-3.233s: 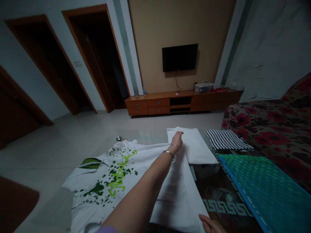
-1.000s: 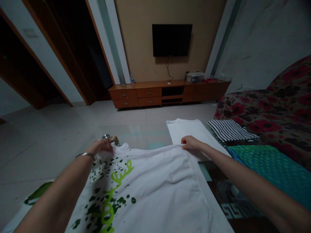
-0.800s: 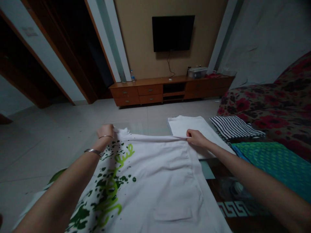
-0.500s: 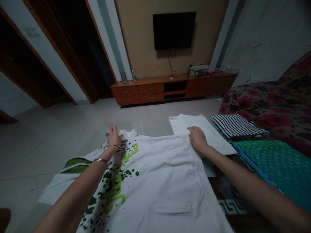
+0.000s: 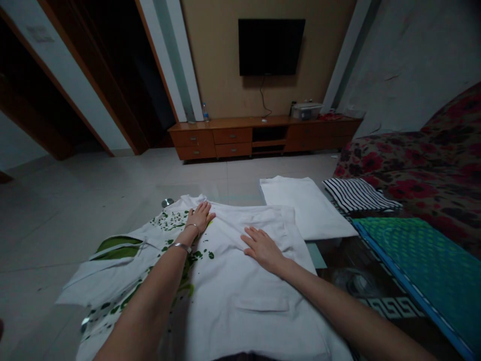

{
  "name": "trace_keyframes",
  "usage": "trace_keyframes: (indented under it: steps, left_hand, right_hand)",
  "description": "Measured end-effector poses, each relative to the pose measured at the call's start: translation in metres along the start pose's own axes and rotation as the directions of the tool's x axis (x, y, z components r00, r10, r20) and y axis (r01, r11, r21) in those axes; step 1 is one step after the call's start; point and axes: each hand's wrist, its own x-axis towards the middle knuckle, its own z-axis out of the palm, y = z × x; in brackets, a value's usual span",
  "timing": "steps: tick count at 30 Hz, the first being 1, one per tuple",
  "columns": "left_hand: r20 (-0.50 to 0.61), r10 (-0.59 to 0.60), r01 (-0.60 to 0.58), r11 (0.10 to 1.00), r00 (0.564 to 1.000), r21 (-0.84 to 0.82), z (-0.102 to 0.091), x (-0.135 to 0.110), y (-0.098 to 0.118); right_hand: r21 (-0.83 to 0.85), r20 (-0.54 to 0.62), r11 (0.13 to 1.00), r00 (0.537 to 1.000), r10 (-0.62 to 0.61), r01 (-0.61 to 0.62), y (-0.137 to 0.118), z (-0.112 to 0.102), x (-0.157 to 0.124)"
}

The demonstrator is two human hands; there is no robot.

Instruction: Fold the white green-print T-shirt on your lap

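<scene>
Shirt (image 5: pixel 240 281) lies beneath both hands (image 5: pixel 200 217) (image 5: pixel 265 249).

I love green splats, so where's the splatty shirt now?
In the head view, the shirt lies low in the middle, under the left hand and right hand; the folded white cloth is by its far right corner.

Left forearm (image 5: pixel 141 306) slants up from the bottom edge, angled forward and slightly inward. Left hand (image 5: pixel 199 218) palm down, back showing, fingers (image 5: pixel 205 206) a little spread and pointing ahead, thumb (image 5: pixel 212 216) out toward the right. Right forearm (image 5: pixel 330 303) enters from lower right. Right hand (image 5: pixel 265 250) also palm down, flattened, fingers aimed forward and leftward. Hands sit apart, left one farther ahead.
</scene>
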Motion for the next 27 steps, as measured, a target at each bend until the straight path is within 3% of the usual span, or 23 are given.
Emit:
trace_keyframes:
  steps: [3,6,8,11,13,15,17,19,24,27]
  left_hand:
    - [-0.016,-0.018,0.017,0.999,1.0,-0.032,-0.01,-0.011,0.005]
    - [-0.028,-0.014,0.013,0.999,1.0,-0.037,-0.03,-0.055,0.009]
    - [-0.017,0.062,-0.063,0.998,0.998,-0.01,-0.045,-0.108,0.009]
    - [0.047,0.191,-0.193,0.981,0.98,0.029,-0.062,-0.209,0.005]
    - [0.051,0.191,-0.193,0.981,0.98,0.034,-0.066,-0.276,0.001]
    - [0.039,0.174,-0.176,0.984,0.984,0.037,-0.065,-0.33,-0.004]
    - [0.0,0.158,-0.158,0.987,0.987,0.03,-0.06,-0.367,-0.008]
    - [-0.051,0.153,-0.154,0.988,0.987,-0.004,-0.055,-0.388,-0.01]
    - [-0.152,0.09,-0.114,0.981,0.984,-0.154,-0.044,-0.404,-0.011]
    - [-0.158,0.063,-0.093,0.978,0.985,-0.187,-0.04,-0.407,-0.006]
  right_hand:
    - [0.002,-0.059,1.0,0.998,-0.006,0.006,-0.008,-0.015,-0.024]
    - [0.037,-0.185,0.997,0.98,0.073,-0.067,-0.024,-0.038,-0.077]
    - [0.097,-0.25,0.98,0.949,0.194,-0.175,-0.036,-0.05,-0.13]
    - [0.21,-0.229,0.934,0.914,0.336,-0.291,-0.053,-0.058,-0.215]
    - [0.256,-0.186,0.916,0.914,0.36,-0.309,-0.063,-0.057,-0.26]
    - [0.271,-0.161,0.905,0.912,0.378,-0.327,-0.07,-0.054,-0.287]
    - [0.282,-0.153,0.89,0.899,0.41,-0.358,-0.073,-0.055,-0.297]
    - [0.284,-0.172,0.864,0.864,0.473,-0.416,-0.072,-0.062,-0.295]
    - [0.112,-0.166,0.69,0.672,0.722,-0.715,-0.065,-0.081,-0.274]
    - [0.081,-0.116,0.646,0.636,0.763,-0.759,-0.065,-0.078,-0.267]
